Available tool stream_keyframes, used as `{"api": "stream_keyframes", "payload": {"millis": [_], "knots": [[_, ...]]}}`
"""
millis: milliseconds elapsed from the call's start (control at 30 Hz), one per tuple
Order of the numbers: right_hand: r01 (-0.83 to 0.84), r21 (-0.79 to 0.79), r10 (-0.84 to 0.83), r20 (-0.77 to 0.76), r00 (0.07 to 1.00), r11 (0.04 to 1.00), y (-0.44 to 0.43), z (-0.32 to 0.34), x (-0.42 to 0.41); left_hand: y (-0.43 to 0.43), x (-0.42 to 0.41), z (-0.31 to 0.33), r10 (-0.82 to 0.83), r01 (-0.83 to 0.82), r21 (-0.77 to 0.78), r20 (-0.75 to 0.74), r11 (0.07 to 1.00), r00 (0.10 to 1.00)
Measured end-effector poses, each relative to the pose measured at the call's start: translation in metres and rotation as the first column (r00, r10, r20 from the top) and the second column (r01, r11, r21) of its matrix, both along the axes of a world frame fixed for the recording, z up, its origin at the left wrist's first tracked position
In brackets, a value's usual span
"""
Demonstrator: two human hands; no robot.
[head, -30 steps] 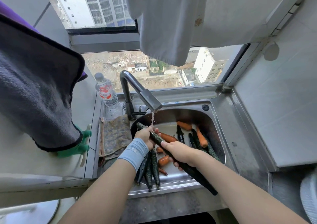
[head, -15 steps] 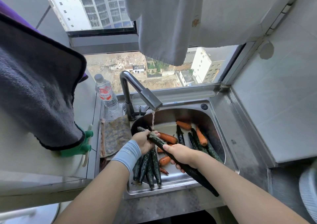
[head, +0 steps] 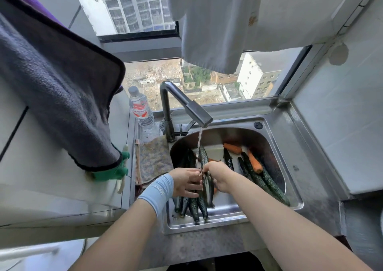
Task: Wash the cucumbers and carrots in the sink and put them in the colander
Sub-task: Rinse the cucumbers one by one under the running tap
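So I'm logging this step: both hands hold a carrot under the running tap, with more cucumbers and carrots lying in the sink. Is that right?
Not quite. The head view shows the left hand and right hand holding a dark green cucumber, not a carrot, under the running tap. The rest stands: more cucumbers and carrots lie in the sink.
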State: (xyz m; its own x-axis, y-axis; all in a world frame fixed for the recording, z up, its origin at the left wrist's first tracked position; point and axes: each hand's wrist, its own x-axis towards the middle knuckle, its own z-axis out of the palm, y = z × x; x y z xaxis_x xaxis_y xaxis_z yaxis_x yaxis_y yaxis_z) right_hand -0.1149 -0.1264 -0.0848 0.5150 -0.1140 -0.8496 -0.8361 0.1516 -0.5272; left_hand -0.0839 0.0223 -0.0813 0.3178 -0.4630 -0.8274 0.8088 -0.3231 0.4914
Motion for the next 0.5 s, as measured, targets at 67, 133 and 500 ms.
{"api": "stream_keyframes", "payload": {"millis": [67, 133, 500], "knots": [[0.035, 0.029, -0.035, -0.004, 0.999, 0.999, 0.008, -0.004, 0.000, 0.004, -0.001, 0.000, -0.063, 0.063, 0.008, 0.030, 0.998, 0.998], [0.047, 0.050, -0.046, -0.016, 0.999, 0.998, 0.018, -0.013, 0.000, 0.007, -0.001, -0.002, -0.039, 0.036, 0.039, 0.080, 0.999, 0.996], [-0.326, -0.125, 0.334, 0.049, 0.941, 0.937, 0.053, -0.052, -0.007, 0.024, 0.006, -0.045, -0.594, 0.388, 0.518, 0.322, 0.762, 0.737]]}}
